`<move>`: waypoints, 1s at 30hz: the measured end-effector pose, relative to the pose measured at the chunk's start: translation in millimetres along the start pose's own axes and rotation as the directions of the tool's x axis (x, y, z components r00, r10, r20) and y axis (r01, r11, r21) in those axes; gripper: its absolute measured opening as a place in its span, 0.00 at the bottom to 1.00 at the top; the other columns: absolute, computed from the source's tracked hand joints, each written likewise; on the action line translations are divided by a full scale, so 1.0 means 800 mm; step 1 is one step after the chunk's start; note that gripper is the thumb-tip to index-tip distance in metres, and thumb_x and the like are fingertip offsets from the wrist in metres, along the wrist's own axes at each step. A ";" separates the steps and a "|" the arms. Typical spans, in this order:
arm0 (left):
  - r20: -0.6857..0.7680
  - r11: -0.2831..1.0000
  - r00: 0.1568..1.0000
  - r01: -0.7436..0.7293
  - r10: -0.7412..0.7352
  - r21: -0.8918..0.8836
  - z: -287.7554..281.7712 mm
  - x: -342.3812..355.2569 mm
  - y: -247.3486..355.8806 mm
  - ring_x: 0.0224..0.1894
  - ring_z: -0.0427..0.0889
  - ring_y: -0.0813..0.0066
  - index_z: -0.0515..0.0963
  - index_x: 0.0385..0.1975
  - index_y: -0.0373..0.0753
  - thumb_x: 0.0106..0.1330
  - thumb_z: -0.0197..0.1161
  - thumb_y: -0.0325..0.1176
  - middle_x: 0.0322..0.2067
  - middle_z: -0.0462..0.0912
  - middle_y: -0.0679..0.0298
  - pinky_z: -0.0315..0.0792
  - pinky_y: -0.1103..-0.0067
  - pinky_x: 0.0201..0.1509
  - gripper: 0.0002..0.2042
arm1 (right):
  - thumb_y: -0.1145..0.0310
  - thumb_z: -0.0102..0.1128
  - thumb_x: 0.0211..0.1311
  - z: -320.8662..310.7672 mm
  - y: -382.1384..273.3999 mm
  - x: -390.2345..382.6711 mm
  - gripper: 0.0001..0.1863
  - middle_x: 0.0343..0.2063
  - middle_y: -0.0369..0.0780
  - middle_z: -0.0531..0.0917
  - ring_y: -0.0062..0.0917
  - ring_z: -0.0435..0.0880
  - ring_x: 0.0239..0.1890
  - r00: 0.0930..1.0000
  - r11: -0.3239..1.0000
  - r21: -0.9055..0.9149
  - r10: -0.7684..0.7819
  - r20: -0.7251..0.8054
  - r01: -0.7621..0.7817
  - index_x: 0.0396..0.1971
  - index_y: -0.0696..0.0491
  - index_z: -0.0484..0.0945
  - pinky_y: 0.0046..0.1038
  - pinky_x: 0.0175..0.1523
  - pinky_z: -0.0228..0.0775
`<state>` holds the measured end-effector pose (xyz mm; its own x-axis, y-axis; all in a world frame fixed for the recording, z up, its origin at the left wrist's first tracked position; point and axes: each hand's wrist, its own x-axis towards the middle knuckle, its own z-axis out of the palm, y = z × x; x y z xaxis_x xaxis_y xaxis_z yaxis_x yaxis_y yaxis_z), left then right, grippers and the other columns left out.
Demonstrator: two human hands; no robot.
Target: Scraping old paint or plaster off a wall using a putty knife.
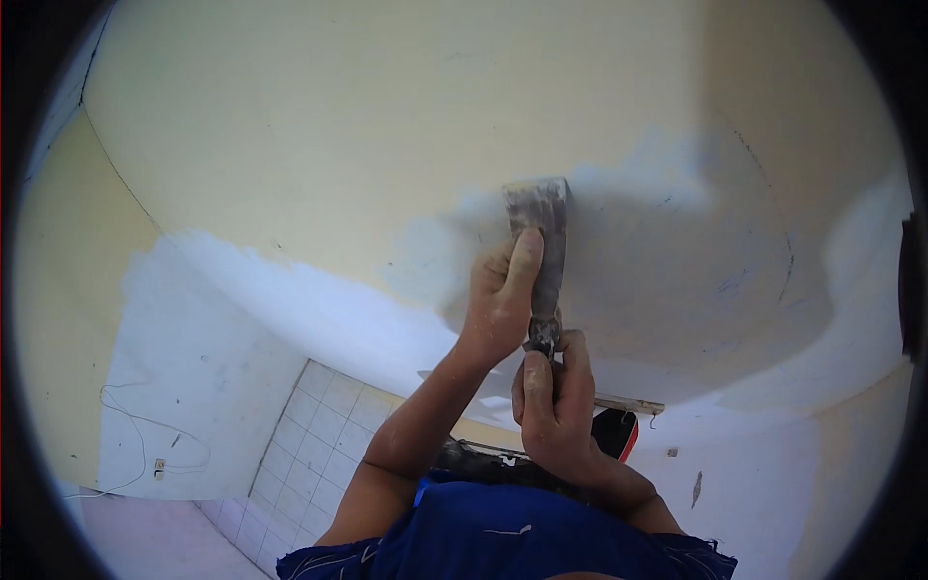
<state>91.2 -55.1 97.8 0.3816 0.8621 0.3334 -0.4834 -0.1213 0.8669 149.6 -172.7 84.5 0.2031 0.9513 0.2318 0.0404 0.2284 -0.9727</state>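
A putty knife [543, 246] with a wide, putty-smeared metal blade lies flat against the cream wall [319, 126], its blade edge at the top of a grey-white patch of fresh filler [677, 280]. My left hand [500, 300] presses its fingers on the back of the blade. My right hand [553, 396] is wrapped around the knife's handle just below. Both forearms rise from the lower edge, over my blue shirt [512, 536].
White filler covers the lower wall band [319, 309] and the left wall [193, 387]. A white tiled floor [309, 445] shows below. A thin cable [145, 435] hangs to a small socket. A red and black object [619, 433] and a wooden stick [628, 404] sit behind my right hand.
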 end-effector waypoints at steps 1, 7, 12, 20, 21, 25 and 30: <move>0.004 0.998 1.000 0.014 -0.014 -0.053 0.002 0.001 0.010 0.11 0.72 0.80 0.70 0.23 0.39 0.76 0.44 0.43 0.12 0.71 0.66 0.67 0.81 0.14 0.20 | 0.75 0.44 0.70 0.001 -0.005 0.001 0.05 0.18 0.33 0.68 0.10 0.64 0.18 1.000 1.000 0.007 -0.011 0.014 0.011 0.39 0.58 0.59 0.20 0.22 0.54; -0.011 0.998 0.999 0.042 -0.043 -0.037 -0.006 -0.007 -0.013 0.10 0.70 0.80 0.69 0.23 0.39 0.76 0.45 0.44 0.11 0.70 0.67 0.67 0.81 0.13 0.20 | 0.74 0.46 0.70 0.003 0.029 -0.016 0.07 0.19 0.34 0.69 0.12 0.65 0.18 0.999 0.997 -0.059 -0.048 -0.015 0.047 0.40 0.58 0.59 0.22 0.22 0.56; -0.005 0.987 0.996 0.089 -0.090 -0.134 0.001 -0.002 0.015 0.10 0.70 0.81 0.69 0.22 0.40 0.76 0.45 0.45 0.11 0.70 0.67 0.66 0.81 0.13 0.20 | 0.74 0.47 0.69 0.006 -0.009 -0.003 0.08 0.19 0.36 0.69 0.13 0.66 0.19 1.000 0.998 -0.063 -0.006 0.023 0.008 0.40 0.59 0.59 0.23 0.22 0.57; -0.021 0.995 0.996 0.083 -0.085 -0.054 -0.004 -0.007 0.004 0.10 0.70 0.81 0.70 0.22 0.41 0.76 0.45 0.45 0.11 0.70 0.67 0.65 0.82 0.13 0.20 | 0.74 0.47 0.69 0.006 0.013 -0.013 0.08 0.19 0.39 0.71 0.15 0.70 0.19 0.999 0.994 -0.105 -0.037 0.008 0.037 0.40 0.60 0.59 0.26 0.22 0.59; -0.030 0.992 0.995 0.098 -0.100 -0.077 -0.001 -0.005 0.011 0.10 0.70 0.81 0.70 0.22 0.41 0.76 0.45 0.45 0.11 0.70 0.68 0.65 0.82 0.13 0.20 | 0.74 0.47 0.69 0.007 0.007 -0.008 0.08 0.19 0.39 0.71 0.15 0.70 0.19 0.999 0.994 -0.106 -0.032 0.006 0.033 0.40 0.60 0.59 0.26 0.22 0.59; 0.019 0.989 0.998 0.070 -0.068 -0.132 -0.002 -0.004 0.025 0.12 0.69 0.85 0.69 0.20 0.40 0.76 0.47 0.46 0.12 0.68 0.72 0.64 0.83 0.14 0.22 | 0.74 0.47 0.69 0.014 -0.009 -0.006 0.08 0.18 0.41 0.72 0.17 0.70 0.18 1.000 0.997 -0.083 0.014 0.026 -0.012 0.40 0.60 0.60 0.26 0.22 0.59; -0.002 0.999 0.999 0.046 -0.046 -0.027 -0.010 -0.010 -0.001 0.10 0.71 0.81 0.70 0.22 0.41 0.76 0.46 0.45 0.11 0.71 0.67 0.65 0.82 0.12 0.20 | 0.74 0.47 0.69 0.011 0.016 -0.016 0.08 0.18 0.41 0.72 0.17 0.71 0.19 1.000 0.996 -0.081 -0.021 0.004 0.021 0.41 0.60 0.61 0.27 0.22 0.59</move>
<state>82.2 -58.3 91.3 0.4022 0.8676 0.2924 -0.4862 -0.0682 0.8712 138.9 -180.1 69.0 0.1978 0.9473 0.2520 0.1242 0.2308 -0.9650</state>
